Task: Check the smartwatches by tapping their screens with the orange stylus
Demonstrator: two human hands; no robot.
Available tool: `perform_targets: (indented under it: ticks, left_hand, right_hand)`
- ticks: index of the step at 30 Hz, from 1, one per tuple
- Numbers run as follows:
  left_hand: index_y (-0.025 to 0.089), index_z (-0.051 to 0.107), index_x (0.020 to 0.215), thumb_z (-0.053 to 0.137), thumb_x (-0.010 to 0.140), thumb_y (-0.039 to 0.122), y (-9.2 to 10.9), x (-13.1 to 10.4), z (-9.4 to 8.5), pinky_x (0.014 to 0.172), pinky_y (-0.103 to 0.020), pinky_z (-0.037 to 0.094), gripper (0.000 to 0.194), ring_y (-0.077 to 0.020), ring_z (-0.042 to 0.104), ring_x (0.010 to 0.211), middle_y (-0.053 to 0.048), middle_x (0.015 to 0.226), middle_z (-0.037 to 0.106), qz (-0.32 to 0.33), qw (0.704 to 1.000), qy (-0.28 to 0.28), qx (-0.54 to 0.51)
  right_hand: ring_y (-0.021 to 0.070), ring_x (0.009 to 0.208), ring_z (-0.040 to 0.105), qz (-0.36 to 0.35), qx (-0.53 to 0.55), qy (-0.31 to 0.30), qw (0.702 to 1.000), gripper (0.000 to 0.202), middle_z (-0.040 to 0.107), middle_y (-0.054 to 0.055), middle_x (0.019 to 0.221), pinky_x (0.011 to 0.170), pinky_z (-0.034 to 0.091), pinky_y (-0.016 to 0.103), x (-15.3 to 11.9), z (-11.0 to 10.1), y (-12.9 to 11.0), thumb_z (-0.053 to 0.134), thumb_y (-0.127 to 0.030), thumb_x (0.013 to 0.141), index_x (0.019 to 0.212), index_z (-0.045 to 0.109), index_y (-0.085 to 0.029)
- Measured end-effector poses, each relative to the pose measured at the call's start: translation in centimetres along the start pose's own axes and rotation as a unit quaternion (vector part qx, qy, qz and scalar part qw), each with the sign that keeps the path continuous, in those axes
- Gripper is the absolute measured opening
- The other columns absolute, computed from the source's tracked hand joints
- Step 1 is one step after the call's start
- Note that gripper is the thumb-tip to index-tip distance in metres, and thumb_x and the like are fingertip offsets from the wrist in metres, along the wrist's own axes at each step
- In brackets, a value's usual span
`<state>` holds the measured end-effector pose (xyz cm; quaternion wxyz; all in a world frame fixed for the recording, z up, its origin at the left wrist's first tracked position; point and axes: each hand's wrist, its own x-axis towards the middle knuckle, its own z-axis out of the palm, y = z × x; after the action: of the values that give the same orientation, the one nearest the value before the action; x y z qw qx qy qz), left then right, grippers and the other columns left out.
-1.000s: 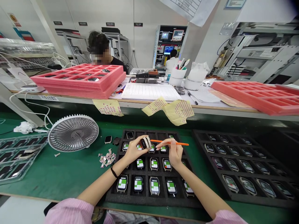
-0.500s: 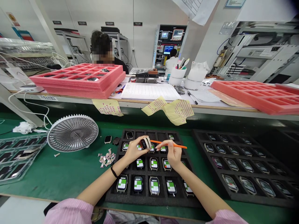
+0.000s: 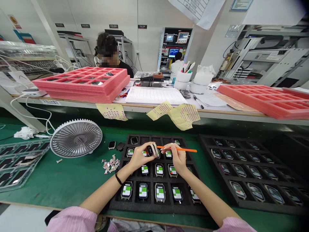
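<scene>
Above the back half of a black foam tray [image 3: 166, 206], my left hand [image 3: 142, 156] is closed around a small watch [image 3: 151, 150], held tilted on its edge. My right hand [image 3: 177, 158] pinches a thin orange stick [image 3: 188, 150], whose left end meets or nearly meets the watch's side. Beneath both hands, the tray's compartments hold several watches with green and white screens, such as one watch [image 3: 160, 192] in the front row. My fingers hide part of the held watch and some compartments.
A round fan [image 3: 76, 138] stands at the left, with small loose pieces [image 3: 111, 164] near the tray. A clear tray [image 3: 19, 164] lies far left. Another black tray [image 3: 243, 193] of watches sits right. Across the back runs a shelf [image 3: 217, 113] with pink foam trays [image 3: 84, 93].
The orange stick and my right fingertips have shifted slightly, the stick's free end now further right. My left hand has turned the watch a little. The person at the back has raised their head slightly.
</scene>
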<state>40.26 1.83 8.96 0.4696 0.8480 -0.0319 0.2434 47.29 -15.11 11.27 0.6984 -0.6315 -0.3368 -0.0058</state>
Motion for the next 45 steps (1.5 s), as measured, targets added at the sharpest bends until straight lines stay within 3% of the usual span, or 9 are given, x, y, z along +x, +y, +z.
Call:
perform_targets:
  ticks: [6,9,27,31,34,36,40,42,45]
  left_hand:
    - [0.020,0.060,0.116,0.074,0.069,0.024,-0.2,0.0,0.1,0.075,-0.028,0.055,0.049,-0.0191,0.069,0.081,-0.005,0.101,0.072,0.020,0.999,-0.010,0.032]
    - [0.019,0.060,0.116,0.074,0.068,0.022,-0.2,0.0,0.0,0.077,-0.028,0.055,0.050,-0.0199,0.069,0.086,-0.005,0.104,0.072,0.026,0.999,-0.014,0.031]
    - [0.018,0.062,0.114,0.072,0.069,0.021,-0.2,0.0,0.1,0.067,-0.025,0.054,0.047,-0.0157,0.066,0.071,-0.003,0.093,0.073,0.007,1.000,0.001,0.028]
    - [0.018,0.060,0.116,0.071,0.070,0.022,-0.1,0.1,0.1,0.063,-0.026,0.055,0.048,-0.0164,0.066,0.071,-0.005,0.100,0.071,-0.003,0.999,-0.005,0.039]
    - [0.019,0.061,0.113,0.071,0.069,0.019,-0.1,0.2,0.0,0.074,-0.030,0.055,0.046,-0.0204,0.066,0.088,-0.007,0.108,0.068,0.017,0.999,0.007,0.047]
    - [0.018,0.062,0.109,0.071,0.068,0.017,-0.1,0.2,0.1,0.084,-0.033,0.053,0.042,-0.0224,0.063,0.098,-0.008,0.108,0.064,0.041,0.998,0.021,0.053]
    - [0.016,0.062,0.105,0.069,0.069,0.014,-0.3,0.1,0.3,0.083,-0.034,0.053,0.036,-0.0224,0.060,0.098,-0.009,0.102,0.058,0.060,0.996,0.029,0.065]
    - [0.017,0.061,0.107,0.067,0.070,0.012,-0.5,0.1,0.4,0.081,-0.033,0.053,0.037,-0.0216,0.059,0.097,-0.008,0.102,0.056,0.060,0.996,0.021,0.060]
    - [0.019,0.058,0.115,0.067,0.073,0.014,-0.6,0.0,0.5,0.073,-0.030,0.054,0.043,-0.0202,0.059,0.094,-0.008,0.105,0.055,0.054,0.998,0.010,0.041]
  right_hand:
    - [0.0206,0.064,0.065,0.003,0.022,-0.038,0.999,0.040,0.067,0.005,0.071,0.062,0.053,0.036,-0.2,0.3,-0.3,0.043,-0.049,0.093,0.075,0.067,-0.022]
    - [0.0207,0.064,0.064,-0.001,0.030,-0.035,0.999,0.039,0.067,0.005,0.070,0.062,0.053,0.035,-0.2,0.3,-0.3,0.043,-0.047,0.094,0.075,0.067,-0.022]
    - [0.0205,0.064,0.063,-0.018,-0.029,-0.052,0.998,0.041,0.065,0.005,0.069,0.063,0.050,0.035,-0.2,0.2,0.2,0.039,-0.044,0.095,0.078,0.069,-0.022]
    - [0.0215,0.067,0.066,-0.041,-0.036,-0.022,0.998,0.039,0.069,0.005,0.072,0.067,0.052,0.037,-0.3,-0.2,0.4,0.038,-0.046,0.095,0.080,0.066,-0.023]
    - [0.0229,0.081,0.068,-0.001,-0.066,-0.004,0.998,0.033,0.071,0.007,0.084,0.079,0.052,0.039,0.0,-0.1,0.4,0.042,-0.045,0.094,0.079,0.061,-0.023]
    - [0.0240,0.089,0.067,0.047,-0.078,-0.031,0.995,0.028,0.071,0.009,0.095,0.085,0.050,0.040,0.2,0.3,0.3,0.051,-0.045,0.090,0.072,0.054,-0.022]
    - [0.0256,0.094,0.064,0.105,-0.055,-0.102,0.988,0.041,0.065,0.013,0.111,0.074,0.052,0.036,0.4,1.5,0.9,0.072,-0.043,0.072,0.067,0.036,-0.024]
    - [0.0235,0.088,0.062,0.120,-0.060,-0.110,0.985,0.046,0.064,0.011,0.106,0.066,0.050,0.032,0.3,1.8,1.6,0.075,-0.042,0.067,0.068,0.033,-0.024]
    - [0.0170,0.070,0.057,0.145,-0.041,-0.104,0.983,0.046,0.062,0.002,0.082,0.061,0.045,0.027,0.2,1.9,2.7,0.074,-0.041,0.068,0.066,0.032,-0.023]
